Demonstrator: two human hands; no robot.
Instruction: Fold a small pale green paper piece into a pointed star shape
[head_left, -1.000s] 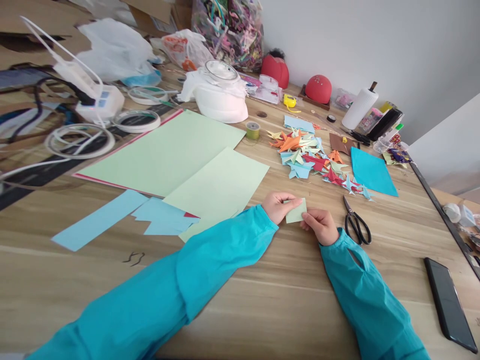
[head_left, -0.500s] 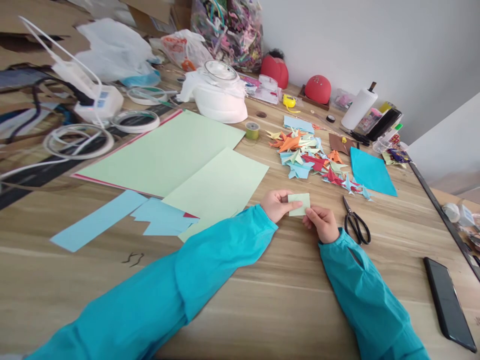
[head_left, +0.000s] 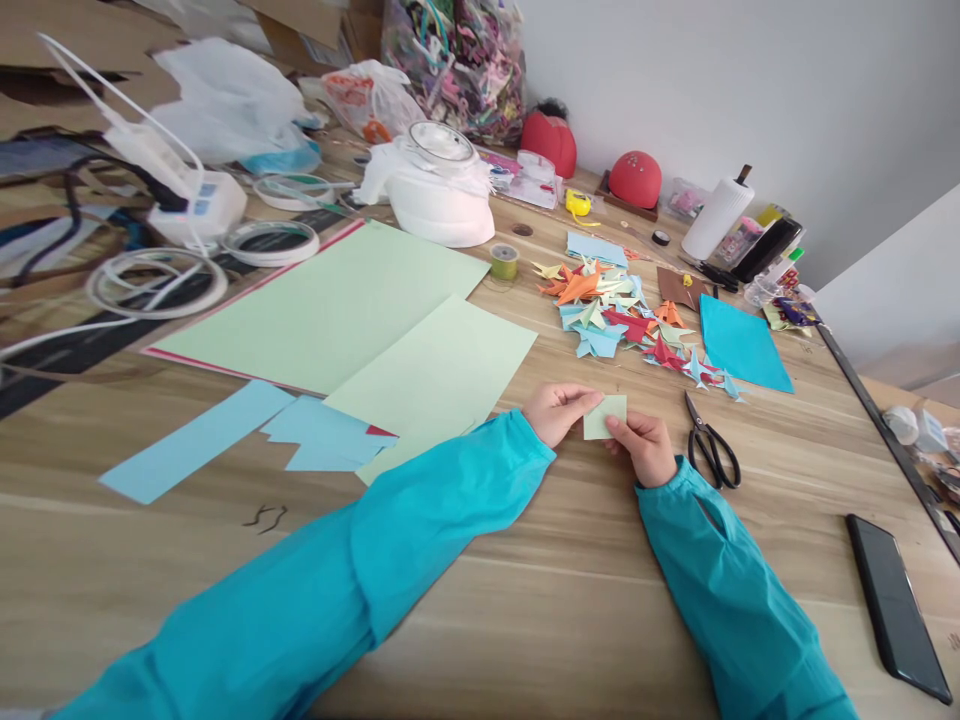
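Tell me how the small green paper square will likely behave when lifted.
The green square is probably stiff enough to hold its shape: it looks flat between the left hand and right hand. Being small and apparently thin, it should be very light. It likely creases easily, judging by the folded paper shapes beyond it.

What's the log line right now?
left hand: holding small square pale green paper; right hand: holding it; black-handled scissors: beside right hand
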